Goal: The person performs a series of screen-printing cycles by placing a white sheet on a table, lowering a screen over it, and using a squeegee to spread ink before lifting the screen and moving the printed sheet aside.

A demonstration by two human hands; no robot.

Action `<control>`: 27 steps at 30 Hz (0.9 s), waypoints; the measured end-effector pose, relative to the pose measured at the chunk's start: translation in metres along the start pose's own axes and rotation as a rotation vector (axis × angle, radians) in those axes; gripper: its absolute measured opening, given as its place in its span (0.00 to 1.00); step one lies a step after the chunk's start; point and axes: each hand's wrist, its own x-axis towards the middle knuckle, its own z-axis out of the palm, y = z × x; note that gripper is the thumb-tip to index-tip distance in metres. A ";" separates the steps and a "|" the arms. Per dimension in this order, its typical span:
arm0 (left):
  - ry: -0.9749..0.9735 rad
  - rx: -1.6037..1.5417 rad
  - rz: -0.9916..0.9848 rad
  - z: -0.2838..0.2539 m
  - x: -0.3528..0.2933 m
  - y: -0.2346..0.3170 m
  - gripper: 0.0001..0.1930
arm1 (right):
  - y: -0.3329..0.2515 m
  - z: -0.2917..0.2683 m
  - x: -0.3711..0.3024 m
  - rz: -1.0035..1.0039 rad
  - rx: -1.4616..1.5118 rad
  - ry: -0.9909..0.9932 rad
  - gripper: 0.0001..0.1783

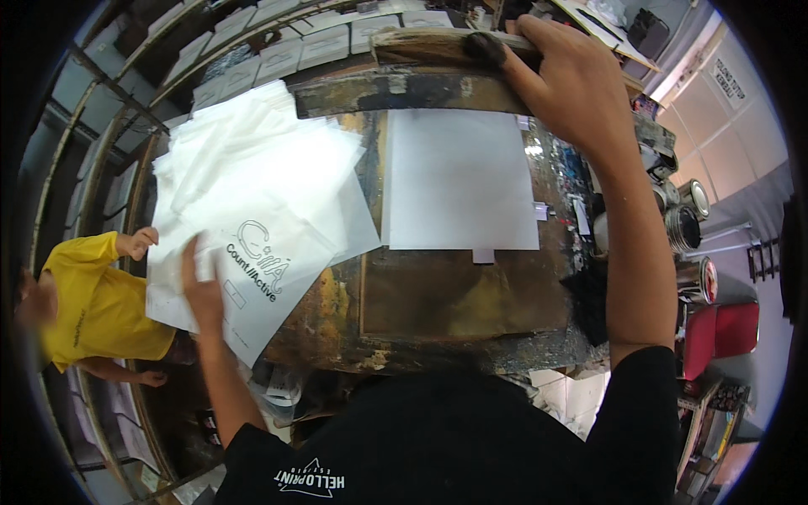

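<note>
My right hand (pixel 572 84) grips the near edge of a raised wooden screen-printing frame (pixel 421 49) at the far side of the table; its thumb is stained dark. Below the frame, a blank white sheet (pixel 463 181) lies flat on the stained work board (pixel 463 295), with small tape tabs at its edges. On the left, my left hand (pixel 202 286) is over a white sheet with black lettering and a small box outline (pixel 261 269). Its fingers look stretched out, though blurred. That sheet tops a loose, fanned pile of thin white sheets (pixel 261 160).
A person in a yellow shirt (pixel 101 295) stands at the left, one hand by the pile's edge. Several paint cans (pixel 680 227) line the right side, near a black cloth (pixel 587 303) and a red chair (pixel 732 328). Racks of printed sheets (pixel 324 46) stand beyond.
</note>
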 end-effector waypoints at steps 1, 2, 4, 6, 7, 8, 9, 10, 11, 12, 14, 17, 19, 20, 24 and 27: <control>-0.126 -0.297 -0.152 0.039 -0.009 0.056 0.23 | -0.001 -0.003 0.004 0.009 -0.003 -0.023 0.26; -0.306 -0.439 -0.081 0.073 -0.012 0.106 0.25 | -0.003 -0.007 0.008 0.021 -0.006 -0.044 0.26; -0.537 -0.491 0.269 0.135 -0.022 0.193 0.26 | -0.007 -0.014 0.020 0.126 -0.038 -0.245 0.39; -0.533 -0.354 0.570 0.184 -0.026 0.255 0.35 | -0.011 -0.020 0.026 0.159 -0.035 -0.331 0.39; -0.596 -0.343 0.570 0.201 -0.026 0.276 0.44 | -0.012 -0.020 0.025 0.211 -0.030 -0.374 0.38; -0.686 -0.273 0.559 0.212 -0.028 0.292 0.48 | -0.014 -0.023 0.026 0.263 -0.027 -0.416 0.37; -0.742 -0.233 0.570 0.221 -0.030 0.304 0.52 | -0.014 -0.021 0.021 0.188 -0.007 -0.324 0.36; -0.797 -0.190 0.581 0.228 -0.031 0.314 0.57 | -0.015 -0.022 0.021 0.112 0.013 -0.230 0.36; -0.765 -0.191 0.607 0.233 -0.032 0.320 0.59 | -0.013 -0.021 0.018 0.090 0.045 -0.212 0.37; -0.737 -0.192 0.630 0.237 -0.034 0.324 0.62 | -0.012 -0.021 0.017 0.089 0.049 -0.175 0.37; -0.702 -0.197 0.655 0.244 -0.038 0.329 0.64 | -0.009 -0.021 0.017 0.083 0.066 -0.102 0.38; -0.688 -0.206 0.663 0.252 -0.045 0.333 0.65 | -0.007 -0.026 0.023 0.177 0.173 -0.267 0.40; -0.680 -0.244 0.663 0.254 -0.047 0.335 0.64 | -0.009 -0.028 0.025 0.090 0.142 -0.102 0.40; -0.717 -0.205 0.658 0.254 -0.047 0.337 0.63 | -0.010 -0.028 0.024 0.048 0.121 -0.019 0.41; -0.717 -0.211 0.674 0.244 -0.040 0.343 0.61 | -0.004 -0.041 0.036 0.156 0.201 -0.307 0.40; -0.689 -0.240 0.688 0.240 -0.037 0.343 0.59 | -0.001 -0.046 0.041 0.184 0.270 -0.397 0.40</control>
